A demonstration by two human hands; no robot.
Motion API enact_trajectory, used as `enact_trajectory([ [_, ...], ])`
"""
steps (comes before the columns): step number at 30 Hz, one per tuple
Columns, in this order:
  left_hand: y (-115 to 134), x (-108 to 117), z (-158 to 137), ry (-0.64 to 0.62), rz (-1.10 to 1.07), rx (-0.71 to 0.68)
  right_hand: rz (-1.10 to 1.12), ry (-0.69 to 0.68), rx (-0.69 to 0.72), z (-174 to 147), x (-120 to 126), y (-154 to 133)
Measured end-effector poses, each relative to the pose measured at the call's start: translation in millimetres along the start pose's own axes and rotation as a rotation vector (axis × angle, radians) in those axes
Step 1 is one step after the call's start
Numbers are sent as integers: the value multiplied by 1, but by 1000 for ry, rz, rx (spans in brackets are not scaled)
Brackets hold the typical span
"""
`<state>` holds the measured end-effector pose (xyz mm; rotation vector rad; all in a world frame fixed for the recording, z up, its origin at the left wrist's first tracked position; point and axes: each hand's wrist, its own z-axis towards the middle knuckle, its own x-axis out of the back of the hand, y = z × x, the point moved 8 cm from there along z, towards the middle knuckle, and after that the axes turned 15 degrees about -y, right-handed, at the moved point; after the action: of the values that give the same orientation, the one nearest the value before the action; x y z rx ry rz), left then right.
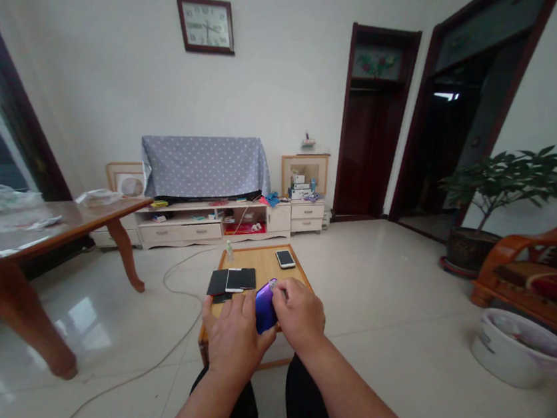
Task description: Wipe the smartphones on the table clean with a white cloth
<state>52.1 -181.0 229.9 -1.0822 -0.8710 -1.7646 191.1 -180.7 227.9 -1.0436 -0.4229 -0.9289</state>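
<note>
Phone (265,308) lies clasped in left hand (233,338), with right hand (301,312) pinched at its upper end.

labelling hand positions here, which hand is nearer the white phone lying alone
Right. The right hand is on the near side of the white phone; the left hand is farther back and to the left, holding the purple phone.

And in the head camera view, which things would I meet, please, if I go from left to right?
Brown wooden table → wall clock → left hand → blue-purple smartphone → right hand → dark red wooden door → potted plant.
</note>
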Motion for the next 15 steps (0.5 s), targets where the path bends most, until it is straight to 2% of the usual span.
enact_trajectory([
  [2, 1, -2, 0, -11, 2, 5, -16, 6, -19, -3, 0, 3],
  [7, 4, -5, 1, -14, 21, 25, -40, -77, 110, -16, -11, -7],
  [12, 10, 1, 4, -6, 25, 5, 9, 47, -27, -7, 11, 16],
  [15, 11, 4, 6, -19, 25, 35, 23, 23, 14, -7, 11, 13],
])
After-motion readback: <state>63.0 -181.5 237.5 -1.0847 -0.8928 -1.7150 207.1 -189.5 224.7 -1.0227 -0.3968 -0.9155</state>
